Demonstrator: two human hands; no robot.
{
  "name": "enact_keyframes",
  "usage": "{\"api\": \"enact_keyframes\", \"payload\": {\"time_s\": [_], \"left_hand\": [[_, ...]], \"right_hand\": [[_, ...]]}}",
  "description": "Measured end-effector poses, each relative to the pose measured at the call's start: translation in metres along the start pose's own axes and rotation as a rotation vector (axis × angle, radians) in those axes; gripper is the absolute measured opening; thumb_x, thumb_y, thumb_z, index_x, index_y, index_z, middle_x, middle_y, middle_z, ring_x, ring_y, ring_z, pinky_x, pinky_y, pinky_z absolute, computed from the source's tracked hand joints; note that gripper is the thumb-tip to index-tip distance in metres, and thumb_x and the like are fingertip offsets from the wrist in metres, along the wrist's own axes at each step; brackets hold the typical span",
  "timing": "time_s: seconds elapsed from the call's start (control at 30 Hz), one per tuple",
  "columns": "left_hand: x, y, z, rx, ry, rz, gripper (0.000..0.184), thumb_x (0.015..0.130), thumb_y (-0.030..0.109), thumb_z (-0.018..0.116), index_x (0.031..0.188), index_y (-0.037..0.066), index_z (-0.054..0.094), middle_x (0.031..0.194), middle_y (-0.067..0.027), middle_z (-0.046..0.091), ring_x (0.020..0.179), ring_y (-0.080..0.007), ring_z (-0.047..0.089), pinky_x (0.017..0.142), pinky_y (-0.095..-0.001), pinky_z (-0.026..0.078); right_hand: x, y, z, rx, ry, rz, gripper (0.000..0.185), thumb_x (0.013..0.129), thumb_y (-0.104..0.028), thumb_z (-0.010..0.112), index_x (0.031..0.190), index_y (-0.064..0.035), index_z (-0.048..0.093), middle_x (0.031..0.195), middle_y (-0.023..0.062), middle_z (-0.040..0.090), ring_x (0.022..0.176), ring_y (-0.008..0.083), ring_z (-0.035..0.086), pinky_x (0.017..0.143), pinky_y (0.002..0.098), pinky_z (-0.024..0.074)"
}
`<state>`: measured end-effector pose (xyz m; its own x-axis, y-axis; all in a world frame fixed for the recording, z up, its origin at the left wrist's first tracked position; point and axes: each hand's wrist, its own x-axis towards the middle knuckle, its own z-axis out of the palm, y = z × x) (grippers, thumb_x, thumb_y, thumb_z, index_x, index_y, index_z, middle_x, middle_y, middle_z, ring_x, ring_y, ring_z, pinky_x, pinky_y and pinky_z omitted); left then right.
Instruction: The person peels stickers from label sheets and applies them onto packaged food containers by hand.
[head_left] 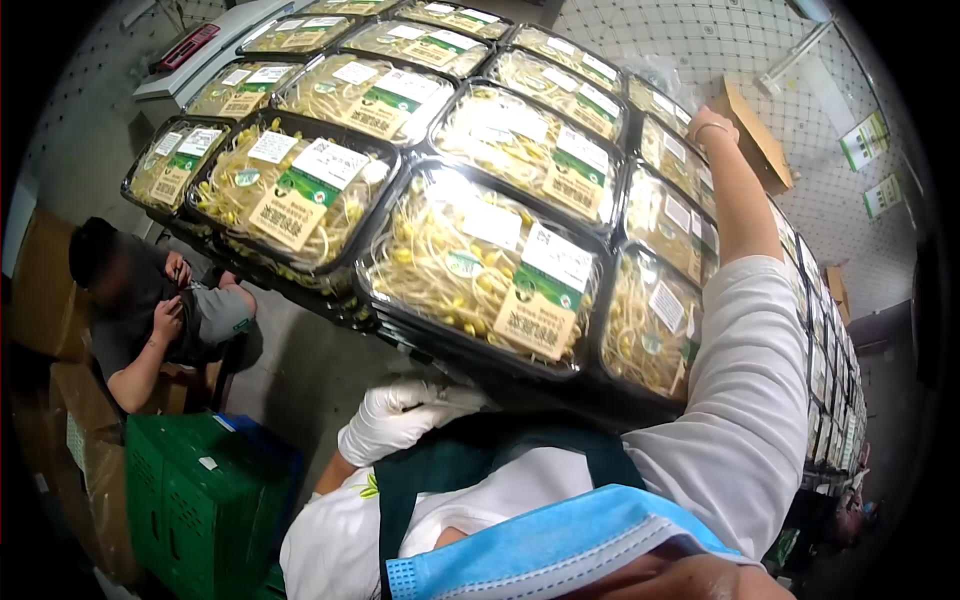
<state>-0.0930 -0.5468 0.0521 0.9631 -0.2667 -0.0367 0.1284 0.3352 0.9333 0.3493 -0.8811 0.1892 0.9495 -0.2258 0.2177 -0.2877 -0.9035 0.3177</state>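
Stacks of black plastic trays of bean sprouts under clear film fill the middle, with a labelled bean sprout tray [490, 270] nearest my chest. My left hand [392, 418], in a white glove, is low beside the stack's near side. Its fingers are curled around something pale that I cannot make out. My right hand [712, 128], bare and with a band at the wrist, reaches along the right side to a far bean sprout tray [672, 152]. Its fingertips are hidden, so its grip cannot be made out.
A person [150, 310] sits at the left, beyond the stacks' corner. A green crate [200, 500] and cardboard boxes [85, 430] stand at lower left. More stacked trays [830, 370] line the right. An open cardboard box [752, 135] lies past my right hand.
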Motion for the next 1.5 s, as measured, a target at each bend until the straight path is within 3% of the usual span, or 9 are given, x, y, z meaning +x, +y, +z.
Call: {"api": "enact_keyframes", "payload": {"time_s": [0.2,0.43,0.67,0.87,1.0,1.07,1.2,1.37,1.5], "left_hand": [[0.007,0.006,0.052,0.005,-0.156,0.035,0.032,0.079,-0.009,0.039,0.110,-0.005,0.044,0.096,-0.0125,0.058,0.084,-0.0141,0.056,0.070,-0.0254,0.047],[0.011,-0.035,0.164,-0.182,-0.015,0.369,0.008,0.076,0.003,0.053,0.073,-0.002,0.057,0.075,-0.0104,0.060,0.061,-0.0145,0.057,0.053,-0.0233,0.045],[0.013,-0.060,0.263,0.168,-0.100,0.462,0.020,0.074,-0.006,0.054,0.093,-0.001,0.054,0.086,-0.0066,0.058,0.073,-0.0105,0.057,0.066,-0.0207,0.046],[-0.001,-0.090,0.286,-0.050,0.062,0.396,0.014,0.077,0.000,0.054,0.091,-0.002,0.054,0.085,-0.0128,0.059,0.062,-0.0095,0.054,0.055,-0.0196,0.043],[-0.001,-0.093,0.277,0.296,-0.020,0.593,0.013,0.079,-0.003,0.049,0.091,-0.001,0.054,0.087,-0.0143,0.058,0.070,-0.0144,0.056,0.064,-0.0239,0.045],[-0.007,-0.092,0.273,-0.134,-0.124,0.189,0.019,0.077,-0.008,0.049,0.091,0.002,0.056,0.094,-0.0108,0.058,0.082,-0.0161,0.057,0.068,-0.0255,0.046],[0.000,-0.081,0.278,-0.140,-0.085,0.199,0.028,0.081,-0.005,0.040,0.109,0.001,0.045,0.100,-0.0130,0.056,0.085,-0.0147,0.056,0.072,-0.0255,0.047],[0.010,-0.071,0.281,-0.072,-0.104,0.251,0.030,0.083,0.002,0.040,0.112,-0.002,0.040,0.096,-0.0164,0.057,0.081,-0.0176,0.058,0.071,-0.0275,0.049],[0.016,-0.070,0.281,-0.090,-0.036,0.307,0.021,0.086,0.016,0.043,0.095,-0.002,0.050,0.078,-0.0158,0.060,0.060,-0.0146,0.059,0.052,-0.0239,0.050]], "right_hand": [[-0.115,0.011,-0.055,0.738,0.143,-0.777,0.042,0.077,-0.040,0.053,0.094,-0.0013,0.055,0.085,0.0131,0.060,0.078,0.0226,0.057,0.070,0.0300,0.0439],[-0.406,0.108,-0.059,0.735,0.031,-1.475,0.040,0.062,-0.020,0.068,0.095,-0.0061,0.049,0.089,0.0082,0.052,0.082,0.0227,0.050,0.073,0.0317,0.0388],[-0.381,0.202,-0.014,1.139,0.325,-1.178,0.009,0.069,-0.011,0.059,0.070,-0.0048,0.054,0.062,0.0057,0.051,0.057,0.0160,0.048,0.053,0.0270,0.0403],[-0.302,0.218,0.011,0.680,-0.110,-0.754,0.027,0.084,-0.026,0.045,0.081,-0.0006,0.053,0.065,0.0072,0.054,0.058,0.0134,0.049,0.055,0.0263,0.0419],[-0.290,0.216,0.029,0.406,0.179,-0.859,0.024,0.084,-0.027,0.044,0.073,-0.0063,0.047,0.062,0.0089,0.053,0.055,0.0222,0.049,0.054,0.0325,0.0417],[-0.297,0.224,0.010,0.261,0.031,-0.723,0.024,0.084,-0.027,0.043,0.074,-0.0064,0.047,0.059,0.0081,0.052,0.055,0.0223,0.050,0.053,0.0327,0.0413],[-0.299,0.244,0.017,0.643,0.445,-0.875,0.037,0.085,-0.034,0.041,0.101,-0.0011,0.050,0.098,0.0147,0.055,0.088,0.0210,0.054,0.077,0.0323,0.0434],[-0.314,0.244,0.032,0.541,-0.167,-1.040,0.058,0.086,-0.040,0.028,0.129,-0.0023,0.019,0.135,0.0161,0.015,0.124,0.0247,0.019,0.100,0.0324,0.0200],[-0.322,0.271,0.015,0.735,-0.033,-0.930,0.055,0.083,-0.043,0.041,0.116,0.0006,0.041,0.115,0.0171,0.047,0.105,0.0273,0.046,0.088,0.0339,0.0362]]}}
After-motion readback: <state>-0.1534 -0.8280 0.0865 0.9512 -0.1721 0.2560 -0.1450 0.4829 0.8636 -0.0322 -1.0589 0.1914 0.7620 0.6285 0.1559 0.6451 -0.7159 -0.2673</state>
